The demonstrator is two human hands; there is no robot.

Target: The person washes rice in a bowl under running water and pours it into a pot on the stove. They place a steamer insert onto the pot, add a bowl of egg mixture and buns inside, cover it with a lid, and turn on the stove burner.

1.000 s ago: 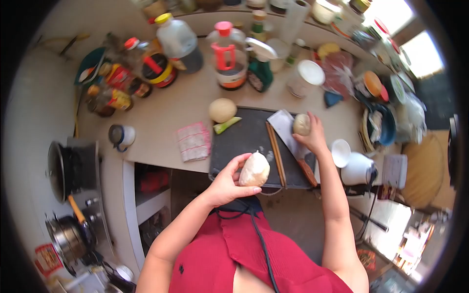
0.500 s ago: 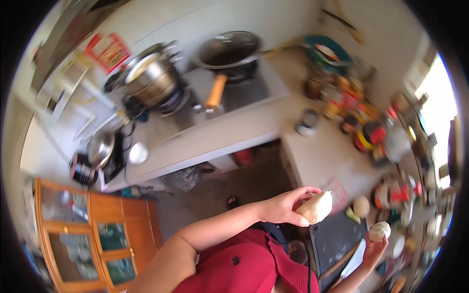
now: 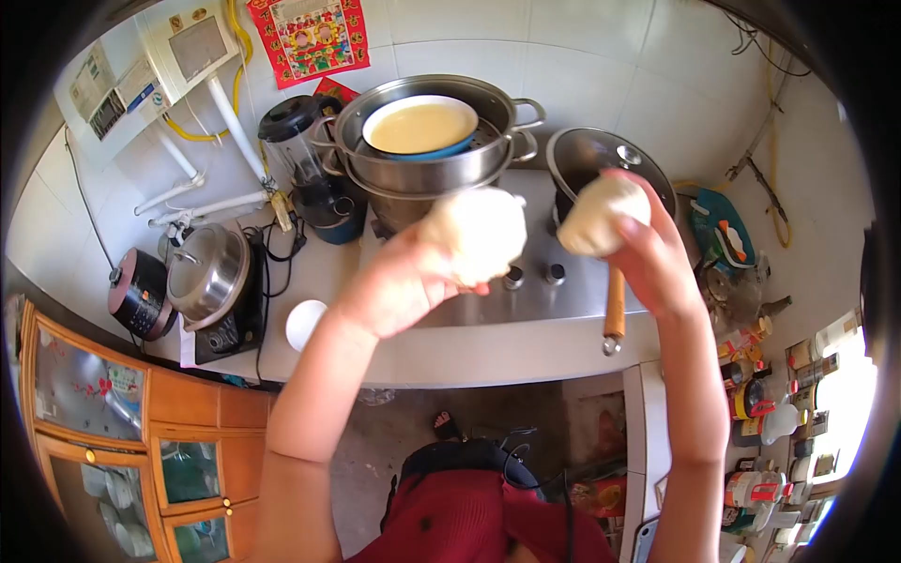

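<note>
Two pale dough balls held aloft over a steel stovetop. Larger dough ball gripped in the left hand, fingers curled around its underside; smaller dough ball clasped in the right hand, fingers wrapped over its right side. Both raised in front of the stove, just short of the steamer pot, which stands at the back of the stovetop with a white bowl of yellow liquid inside. Lidded wok to the right of the steamer, partly hidden behind the right hand, its wooden handle pointing toward the counter edge. Two round knobs on the stovetop below the dough. Dark blender just left of the steamer. Further left along the counter, a closed steel pot on a black base, a dark rice cooker and a small white dish. Red paper decoration on the tiled wall above. Bottles and jars crowded along the right-hand counter. Wooden glass-door cabinet at lower left. Red garment at bottom centre.
</note>
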